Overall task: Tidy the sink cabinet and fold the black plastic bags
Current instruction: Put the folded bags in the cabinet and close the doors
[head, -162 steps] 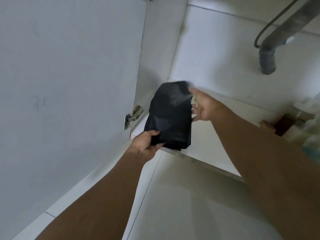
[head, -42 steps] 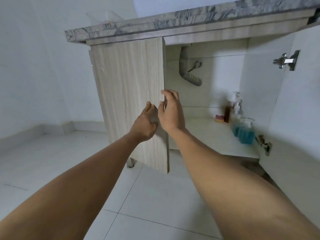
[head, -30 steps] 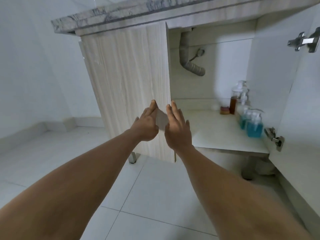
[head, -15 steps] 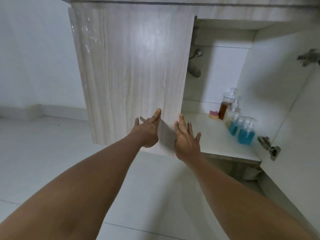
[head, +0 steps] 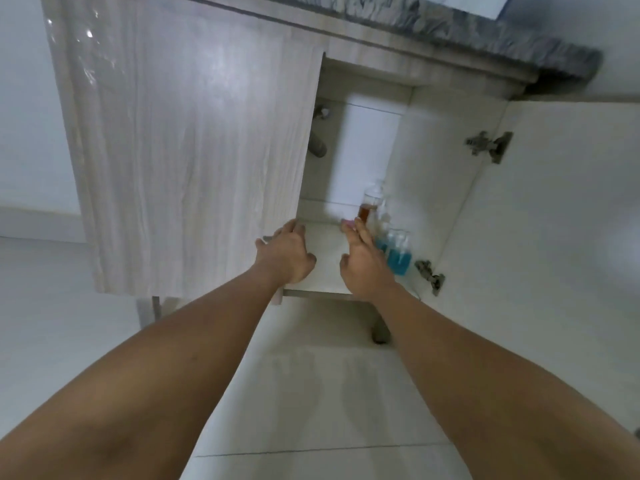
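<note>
The sink cabinet's left door [head: 194,150], pale wood grain, stands almost shut. My left hand [head: 284,255] rests against its lower right corner with the fingers on the door's edge and holds nothing. My right hand [head: 363,266] hovers just to the right, in front of the cabinet shelf [head: 327,268], fingers loosely stretched forward and empty. The right door [head: 554,244] hangs wide open. No black plastic bag is in view; the left door hides the left side of the cabinet.
Two blue soap bottles [head: 398,258], an amber bottle [head: 365,209] and a small pink item [head: 347,222] stand at the shelf's right. A grey drain pipe [head: 318,147] hangs inside. Hinges [head: 488,145] stick out of the right door. A marble countertop [head: 485,32] runs above and a metal cabinet leg [head: 379,332] stands below.
The folded black bag that both hands held is gone from view. The left door has swung nearly shut under my hands. My right hand has come off the door towards the opening.
</note>
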Available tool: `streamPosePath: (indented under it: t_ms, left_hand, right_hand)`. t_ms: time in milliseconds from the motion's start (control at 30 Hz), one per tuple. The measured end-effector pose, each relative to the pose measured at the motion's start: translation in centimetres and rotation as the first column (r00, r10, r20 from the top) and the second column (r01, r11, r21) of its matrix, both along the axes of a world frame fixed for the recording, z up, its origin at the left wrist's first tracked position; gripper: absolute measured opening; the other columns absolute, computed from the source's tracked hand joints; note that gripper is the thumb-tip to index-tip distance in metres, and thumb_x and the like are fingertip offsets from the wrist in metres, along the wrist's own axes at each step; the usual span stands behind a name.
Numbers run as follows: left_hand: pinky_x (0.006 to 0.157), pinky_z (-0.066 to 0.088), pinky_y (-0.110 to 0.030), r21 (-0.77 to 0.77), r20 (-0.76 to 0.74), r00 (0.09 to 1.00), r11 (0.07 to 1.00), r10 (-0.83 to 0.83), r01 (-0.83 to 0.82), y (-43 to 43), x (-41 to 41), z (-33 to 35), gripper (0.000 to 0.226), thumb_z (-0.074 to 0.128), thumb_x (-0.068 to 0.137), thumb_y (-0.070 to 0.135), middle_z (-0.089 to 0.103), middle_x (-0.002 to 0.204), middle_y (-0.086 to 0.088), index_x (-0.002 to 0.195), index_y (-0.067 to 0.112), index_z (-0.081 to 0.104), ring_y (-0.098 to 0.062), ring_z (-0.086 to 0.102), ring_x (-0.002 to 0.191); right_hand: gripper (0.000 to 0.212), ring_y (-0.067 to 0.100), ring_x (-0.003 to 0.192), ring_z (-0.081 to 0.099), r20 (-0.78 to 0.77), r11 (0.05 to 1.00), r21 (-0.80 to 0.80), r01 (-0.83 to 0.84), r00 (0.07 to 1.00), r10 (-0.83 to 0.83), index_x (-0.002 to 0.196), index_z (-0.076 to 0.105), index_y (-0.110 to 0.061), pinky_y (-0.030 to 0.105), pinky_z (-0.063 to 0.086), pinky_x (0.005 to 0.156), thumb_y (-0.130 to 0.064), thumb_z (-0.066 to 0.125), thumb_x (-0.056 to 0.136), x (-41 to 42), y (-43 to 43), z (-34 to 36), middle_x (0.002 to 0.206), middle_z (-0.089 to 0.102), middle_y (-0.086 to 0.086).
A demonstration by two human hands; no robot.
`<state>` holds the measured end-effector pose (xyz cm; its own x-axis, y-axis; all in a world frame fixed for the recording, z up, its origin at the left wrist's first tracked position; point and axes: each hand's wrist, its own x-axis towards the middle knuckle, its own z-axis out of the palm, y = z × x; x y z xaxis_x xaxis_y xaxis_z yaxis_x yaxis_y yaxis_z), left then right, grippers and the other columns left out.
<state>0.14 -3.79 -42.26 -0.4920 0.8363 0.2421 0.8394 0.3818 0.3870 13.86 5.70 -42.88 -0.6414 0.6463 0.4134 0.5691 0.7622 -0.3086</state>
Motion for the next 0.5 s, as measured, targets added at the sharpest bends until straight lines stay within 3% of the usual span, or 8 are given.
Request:
streamPosePath:
  t_ms: [67, 133, 200, 333, 433, 500]
  left_hand:
    - [0.109, 0.039, -0.054, 0.111, 0.122, 0.988, 0.991, -0.09, 0.077, 2.3, 4.0, 1.4, 0.06, 0.057, 0.095, 0.037, 0.039, 0.153, -0.006, 0.148, 0.017, 0.038, -0.033, 0.049, 0.131]
    - [0.103, 0.048, -0.051, 0.205, 0.207, 0.954, 0.963, -0.218, 0.176, 4.2, 8.3, 2.7, 0.056, 0.06, 0.09, 0.045, 0.051, 0.144, -0.004, 0.141, 0.027, 0.046, -0.03, 0.057, 0.121]
    - [0.107, 0.046, -0.046, 0.252, 0.268, 0.889, 0.917, -0.372, 0.308, 5.9, 13.7, 3.7, 0.062, 0.06, 0.091, 0.047, 0.048, 0.149, -0.003, 0.146, 0.027, 0.041, -0.028, 0.053, 0.128]
    - [0.118, 0.025, -0.032, 0.31, 0.322, 0.738, 0.802, -0.593, 0.51, 6.9, 23.9, 5.4, 0.079, 0.061, 0.097, 0.043, 0.026, 0.164, -0.005, 0.159, 0.016, 0.02, -0.022, 0.028, 0.148]
    - [0.12, 0.019, -0.031, 0.367, 0.372, 0.62, 0.723, -0.691, 0.586, 6.9, 29.8, 6.1, 0.084, 0.066, 0.094, 0.041, 0.021, 0.165, -0.006, 0.159, 0.013, 0.02, -0.022, 0.021, 0.151]
    - [0.12, 0.02, -0.031, 0.392, 0.383, 0.561, 0.679, -0.734, 0.621, 6.6, 33.1, 6.3, 0.086, 0.069, 0.093, 0.038, 0.021, 0.165, -0.006, 0.159, 0.012, 0.021, -0.022, 0.021, 0.151]
  right_hand:
    - [0.061, 0.026, 0.147, 0.025, -0.083, 0.997, 0.037, 0.062, 0.995, -0.059, 0.154, 0.026, -0.015, 0.037, 0.029, 0.117, -0.007, 0.048, 0.098, 4.2, 0.4, 3.3, 0.163, 0.014, 0.005]
    - [0.058, 0.024, 0.144, 0.031, -0.137, 0.984, 0.058, 0.169, 0.978, -0.16, 0.152, 0.028, -0.014, 0.037, 0.035, 0.113, -0.01, 0.05, 0.099, 8.4, 0.6, 6.7, 0.159, 0.022, 0.006]
    - [0.049, 0.021, 0.137, 0.039, -0.286, 0.941, 0.091, 0.326, 0.914, -0.289, 0.148, 0.037, -0.018, 0.04, 0.042, 0.106, -0.018, 0.047, 0.1, 13.4, 0.9, 9.9, 0.152, 0.034, 0.003]
    - [0.033, 0.02, 0.117, 0.051, -0.575, 0.734, 0.217, 0.644, 0.692, -0.436, 0.129, 0.057, -0.021, 0.037, 0.046, 0.094, -0.026, 0.048, 0.098, 22.6, 0.1, 14.6, 0.125, 0.055, 0.0]
    - [0.034, 0.022, 0.117, 0.047, -0.624, 0.548, 0.27, 0.792, 0.577, -0.527, 0.128, 0.056, -0.025, 0.037, 0.035, 0.093, -0.026, 0.047, 0.095, 27.9, -1.1, 15.7, 0.127, 0.053, 0.0]
    - [0.039, 0.024, 0.118, 0.045, -0.664, 0.473, 0.207, 0.856, 0.478, -0.575, 0.131, 0.052, -0.026, 0.039, 0.036, 0.092, -0.024, 0.048, 0.093, 30.6, -1.6, 15.6, 0.131, 0.048, 0.002]
